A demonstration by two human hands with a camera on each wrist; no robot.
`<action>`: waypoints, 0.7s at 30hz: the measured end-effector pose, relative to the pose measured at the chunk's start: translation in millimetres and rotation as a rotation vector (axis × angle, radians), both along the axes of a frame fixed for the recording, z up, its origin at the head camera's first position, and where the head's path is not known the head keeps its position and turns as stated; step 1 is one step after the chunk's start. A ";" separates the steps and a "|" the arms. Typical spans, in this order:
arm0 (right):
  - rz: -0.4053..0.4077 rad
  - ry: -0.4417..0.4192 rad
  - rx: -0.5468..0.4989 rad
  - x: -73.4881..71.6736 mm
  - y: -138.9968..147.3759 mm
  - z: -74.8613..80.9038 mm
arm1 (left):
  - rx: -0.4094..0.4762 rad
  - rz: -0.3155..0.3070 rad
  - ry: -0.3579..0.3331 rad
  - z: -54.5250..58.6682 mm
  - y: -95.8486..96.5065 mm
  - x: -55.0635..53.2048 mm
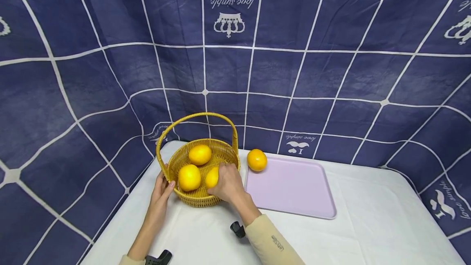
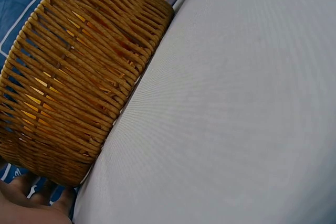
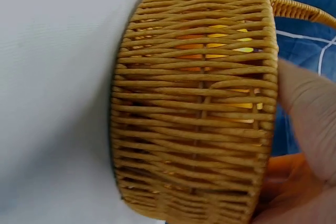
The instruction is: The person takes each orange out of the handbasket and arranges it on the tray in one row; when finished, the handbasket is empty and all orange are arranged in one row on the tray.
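A yellow-brown wicker basket [image 1: 200, 203] with a tall arched handle stands at the left of the table. My left hand [image 1: 160, 189] holds its left side, thumb at the rim and fingers outside, partly hidden in the left wrist view. Inside the basket, my right hand [image 1: 229, 182] grips an orange [image 1: 212, 177], which the hand partly covers. Two more fruits lie in the basket: a round orange [image 1: 189, 178] at the front left and a more oval yellow-orange fruit [image 1: 200, 155] behind it. Another orange [image 1: 256, 160] sits at the back left corner of a lilac tray [image 1: 290, 187].
The tray lies flat just right of the basket. White cloth covers the table [image 1: 375, 216]. Dark blue curtains [image 1: 279, 72] with white lines rise behind the table and along both sides, close to the basket's back.
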State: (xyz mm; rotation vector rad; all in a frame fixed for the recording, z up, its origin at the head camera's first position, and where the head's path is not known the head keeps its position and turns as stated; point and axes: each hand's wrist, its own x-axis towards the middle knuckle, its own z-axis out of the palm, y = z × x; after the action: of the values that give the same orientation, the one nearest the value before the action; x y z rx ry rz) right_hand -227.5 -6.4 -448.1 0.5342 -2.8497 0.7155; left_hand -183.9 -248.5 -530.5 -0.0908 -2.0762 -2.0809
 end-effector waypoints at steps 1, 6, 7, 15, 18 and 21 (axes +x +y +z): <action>0.014 -0.002 -0.032 0.1 1.1 -1.1 | -0.001 0.002 0.001 0.1 0.0 0.1; 0.071 -0.051 -0.209 1.3 9.8 -4.3 | 0.022 0.007 0.010 -0.3 0.1 -1.7; 0.076 -0.061 -0.234 2.4 12.5 -4.6 | 0.029 0.007 0.014 -0.5 0.2 -2.1; 0.063 -0.067 -0.426 13.5 42.1 -6.1 | 0.024 0.004 0.006 -2.4 0.4 -1.9; 0.037 -0.055 -0.483 15.0 57.4 -2.9 | 0.015 0.004 0.007 -2.3 -0.1 -1.9; 0.022 -0.048 -0.551 12.5 73.8 3.0 | 0.018 0.004 0.003 -2.7 -1.3 -2.5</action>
State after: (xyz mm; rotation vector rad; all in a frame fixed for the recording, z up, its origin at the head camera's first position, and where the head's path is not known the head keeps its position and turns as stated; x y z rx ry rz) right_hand -215.1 67.3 -445.1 0.4600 -2.5159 1.4603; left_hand -186.5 -249.8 -533.2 -0.0866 -2.0542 -2.0954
